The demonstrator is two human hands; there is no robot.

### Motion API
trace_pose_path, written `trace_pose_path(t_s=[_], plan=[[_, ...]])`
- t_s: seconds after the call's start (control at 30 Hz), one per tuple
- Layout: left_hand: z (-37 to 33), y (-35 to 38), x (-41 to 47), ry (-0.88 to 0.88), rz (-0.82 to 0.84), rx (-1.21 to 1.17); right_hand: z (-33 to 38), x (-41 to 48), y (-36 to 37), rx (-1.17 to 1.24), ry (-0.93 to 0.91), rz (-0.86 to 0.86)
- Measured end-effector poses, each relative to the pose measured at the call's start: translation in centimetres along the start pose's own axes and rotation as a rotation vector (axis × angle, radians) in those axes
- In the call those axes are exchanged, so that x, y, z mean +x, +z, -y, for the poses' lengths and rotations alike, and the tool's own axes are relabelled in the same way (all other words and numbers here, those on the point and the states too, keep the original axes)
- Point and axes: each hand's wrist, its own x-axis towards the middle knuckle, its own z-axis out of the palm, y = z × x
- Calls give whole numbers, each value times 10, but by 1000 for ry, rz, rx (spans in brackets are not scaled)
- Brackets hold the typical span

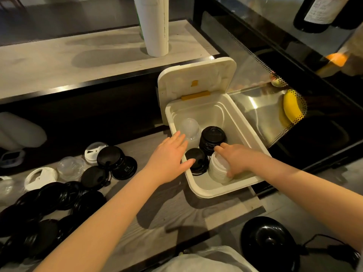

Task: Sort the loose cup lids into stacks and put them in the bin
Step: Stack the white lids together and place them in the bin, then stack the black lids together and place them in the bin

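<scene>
I note my right hand [236,157] inside the white bin [204,190], fingers curled round the white lid stack [217,170]. My left hand [169,159] rests on the rim, fingers loosely spread. Loose black lids [59,197] lie on the counter [176,205], left.

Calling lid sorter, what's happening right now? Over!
Right hand gripping white lid stack inside bin. Left hand open over bin's edge. Loose lids still on counter. Nothing blocking.

four lid stacks [213,139] in one bin [204,190], two hands [169,160], one banana [292,107].
</scene>
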Motion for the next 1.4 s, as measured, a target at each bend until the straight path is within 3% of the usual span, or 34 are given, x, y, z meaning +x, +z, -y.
trace_pose_path(t_s=[0.27,0.53,0.67,0.83,1.07,1.2,1.4], plan=[[-2,-2,-1,-15,16,-16,9,6,2,-263,-60,-22],[-2,-4,0,-5,28,49,6,2,-3,-205,6,2],[0,-9,-1,7,49,88,10,-6,-12,-13,44,-146],[17,-18,-14,-88,-58,81,33,-17,-41,192,15,-411],[76,-25,-62,-318,-66,50,112,-14,-84,261,-208,-677],[123,-16,-97,-438,-60,1,159,10,-90,292,-284,-646],[177,4,-140,-648,62,-110,209,60,-74,394,-245,-390]])
